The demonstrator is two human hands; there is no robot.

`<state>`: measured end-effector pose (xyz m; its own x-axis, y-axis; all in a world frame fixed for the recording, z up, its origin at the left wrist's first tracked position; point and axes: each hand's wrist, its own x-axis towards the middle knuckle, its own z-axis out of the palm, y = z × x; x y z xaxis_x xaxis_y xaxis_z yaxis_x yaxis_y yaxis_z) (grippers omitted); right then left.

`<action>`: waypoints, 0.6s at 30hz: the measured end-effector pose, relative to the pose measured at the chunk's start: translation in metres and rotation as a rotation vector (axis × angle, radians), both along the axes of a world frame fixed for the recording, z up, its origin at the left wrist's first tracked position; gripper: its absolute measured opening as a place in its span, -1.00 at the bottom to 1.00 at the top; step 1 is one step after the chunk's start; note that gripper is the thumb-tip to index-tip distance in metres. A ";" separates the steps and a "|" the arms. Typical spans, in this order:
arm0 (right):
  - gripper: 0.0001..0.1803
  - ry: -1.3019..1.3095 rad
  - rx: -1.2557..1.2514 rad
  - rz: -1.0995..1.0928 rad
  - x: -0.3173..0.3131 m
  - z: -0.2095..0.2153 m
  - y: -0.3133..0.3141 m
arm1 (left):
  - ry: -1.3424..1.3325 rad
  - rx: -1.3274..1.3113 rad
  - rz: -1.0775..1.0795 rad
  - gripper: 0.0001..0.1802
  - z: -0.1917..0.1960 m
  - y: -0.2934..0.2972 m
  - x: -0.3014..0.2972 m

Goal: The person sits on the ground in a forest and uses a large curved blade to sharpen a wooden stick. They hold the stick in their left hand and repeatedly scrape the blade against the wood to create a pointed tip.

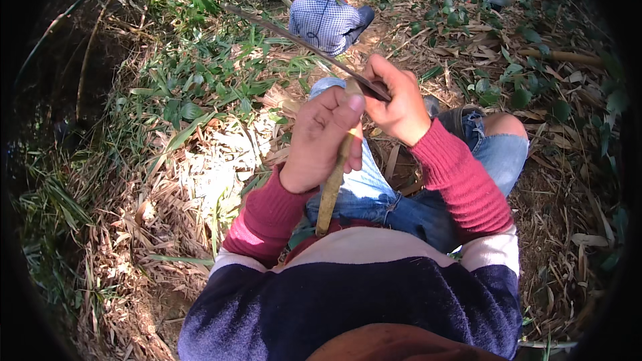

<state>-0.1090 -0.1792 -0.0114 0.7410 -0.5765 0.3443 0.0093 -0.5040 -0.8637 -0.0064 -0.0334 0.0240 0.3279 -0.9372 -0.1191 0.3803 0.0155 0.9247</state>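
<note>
Rounded brown material (pixel 408 346) lies nearest, and beyond it the left hand (pixel 319 137) pinches a wooden strip (pixel 330 202), long axis pointing forward to the dark blade (pixel 287 35) slanting forward-left from the right hand (pixel 400 108), its fingers curled around the base.
</note>
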 end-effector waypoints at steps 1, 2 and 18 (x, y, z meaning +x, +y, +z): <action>-0.79 0.026 0.004 -0.035 0.006 -0.022 -0.012 | 0.005 -0.037 -0.036 -0.71 0.010 -0.002 -0.012; -0.79 0.051 0.007 -0.063 0.008 -0.044 -0.021 | 0.010 -0.073 -0.066 -0.72 0.016 -0.002 -0.019; -0.81 -0.218 0.685 0.149 -0.009 0.013 0.004 | -0.093 0.031 0.218 -0.65 -0.008 -0.004 0.014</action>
<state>-0.1181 -0.1756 0.0015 0.7841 -0.6139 0.0912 0.2431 0.1686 -0.9552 0.0076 -0.0374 0.0157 0.5328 -0.8394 -0.1070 0.2844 0.0585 0.9569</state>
